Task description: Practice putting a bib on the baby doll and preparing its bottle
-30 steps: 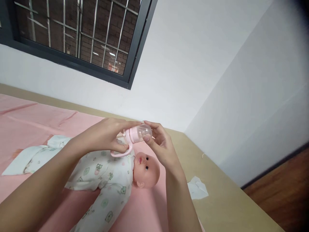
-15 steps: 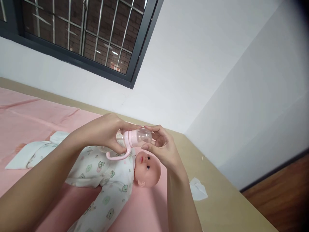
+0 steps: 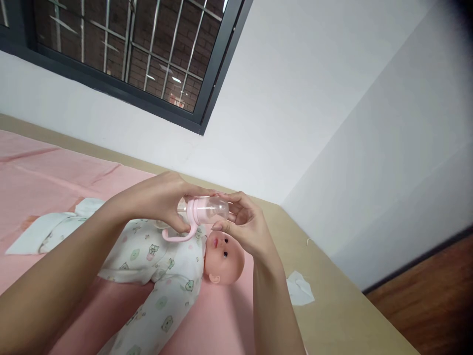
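A clear baby bottle with a pink collar and a curved pink handle (image 3: 181,237) lies sideways in the air above a baby doll (image 3: 225,261). My left hand (image 3: 168,199) is wrapped round the bottle's body, thumb beside the handle. Thumb and fingers of my right hand (image 3: 244,222) close on the clear dome cap (image 3: 218,209) at the other end. The cap sits against the pink collar; how firmly, I cannot tell. The doll lies on its back in white patterned clothes, its head below my right hand. My left forearm hides part of its body.
A pink sheet (image 3: 37,170) covers much of the tan table (image 3: 332,305). A crumpled white tissue (image 3: 300,288) lies right of my right forearm. Behind rise a white wall (image 3: 281,88) and a dark-framed barred window (image 3: 207,93).
The view has shifted slightly. My right fingers and the clear cap have come a little closer to the bottle's collar, and less bare pink collar shows. Both hands keep their hold.
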Motion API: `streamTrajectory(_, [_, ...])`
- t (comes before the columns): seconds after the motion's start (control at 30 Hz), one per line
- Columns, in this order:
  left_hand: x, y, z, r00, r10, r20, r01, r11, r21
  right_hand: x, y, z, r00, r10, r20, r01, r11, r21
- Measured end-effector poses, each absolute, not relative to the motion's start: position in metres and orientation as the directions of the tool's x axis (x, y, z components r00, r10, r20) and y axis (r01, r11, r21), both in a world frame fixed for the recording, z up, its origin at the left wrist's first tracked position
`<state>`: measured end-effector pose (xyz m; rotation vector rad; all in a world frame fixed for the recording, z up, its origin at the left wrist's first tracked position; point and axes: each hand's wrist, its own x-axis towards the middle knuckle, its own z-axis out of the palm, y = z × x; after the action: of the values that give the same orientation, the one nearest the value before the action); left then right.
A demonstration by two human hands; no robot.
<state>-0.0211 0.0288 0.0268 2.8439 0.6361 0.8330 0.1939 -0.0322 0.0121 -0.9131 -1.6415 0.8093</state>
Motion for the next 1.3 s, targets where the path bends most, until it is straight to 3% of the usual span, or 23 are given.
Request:
streamTrajectory(0.3, [-0.023, 0.040, 0.020, 0.796, 0.360, 0.487, 0.313, -0.933, 0.178, 0.191, -0.031, 0.008, -0.186, 0.879, 0.440, 0.195, 0.472, -0.860])
streamTrajectory(0.8, [-0.014, 0.038, 0.022, 0.741, 0.469, 0.480, 0.369, -0.882, 0.292, 0.186, -0.029, 0.009, -0.105, 0.830, 0.548, 0.215, 0.557, -0.802])
streamTrajectory(1.13, [0.009, 0.037, 0.011, 0.682, 0.513, 0.522, 0.472, -0.853, 0.221, 0.195, -0.017, 0.004, 0.020, 0.825, 0.565, 0.319, 0.530, -0.786])
streamTrajectory(1.3, [0.008, 0.021, 0.018, 0.647, 0.472, 0.599, 0.525, -0.845, 0.099, 0.214, -0.007, 0.004, 0.168, 0.768, 0.618, 0.351, 0.539, -0.766])
